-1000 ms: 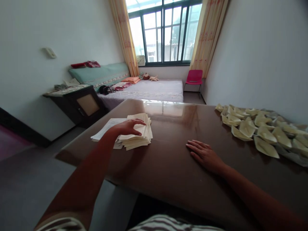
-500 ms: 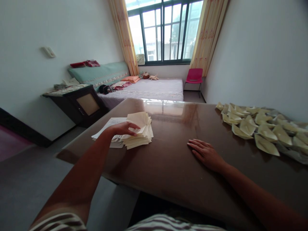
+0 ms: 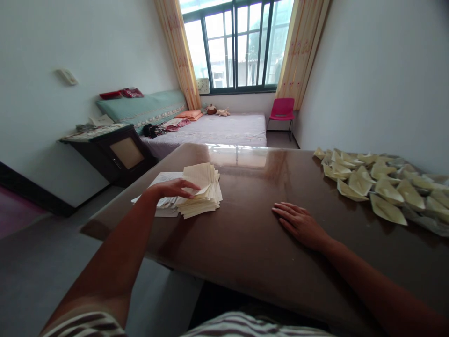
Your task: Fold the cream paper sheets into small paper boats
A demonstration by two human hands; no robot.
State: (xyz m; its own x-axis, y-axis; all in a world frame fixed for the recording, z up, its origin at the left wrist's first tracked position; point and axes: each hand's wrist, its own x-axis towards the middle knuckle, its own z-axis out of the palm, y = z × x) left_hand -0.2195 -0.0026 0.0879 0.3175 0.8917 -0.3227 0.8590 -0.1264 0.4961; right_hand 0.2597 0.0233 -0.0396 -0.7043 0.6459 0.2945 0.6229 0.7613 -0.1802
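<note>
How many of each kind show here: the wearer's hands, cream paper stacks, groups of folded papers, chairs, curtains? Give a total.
Hands: 2 (left hand, right hand)
Cream paper stack: 1
Group of folded papers: 1
Chair: 1
Curtains: 2 (left curtain, right curtain)
Total: 7

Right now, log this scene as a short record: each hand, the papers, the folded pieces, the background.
Left hand: at the cream paper stack, fingers over its top; whether a sheet is gripped cannot be told
Right hand: palm down on the brown table, fingers extended
White sheets: beside the stack, partly hidden by the left hand
Folded paper pieces: grouped at the table's right side, near the wall
Background: bed, pink chair, window
</note>
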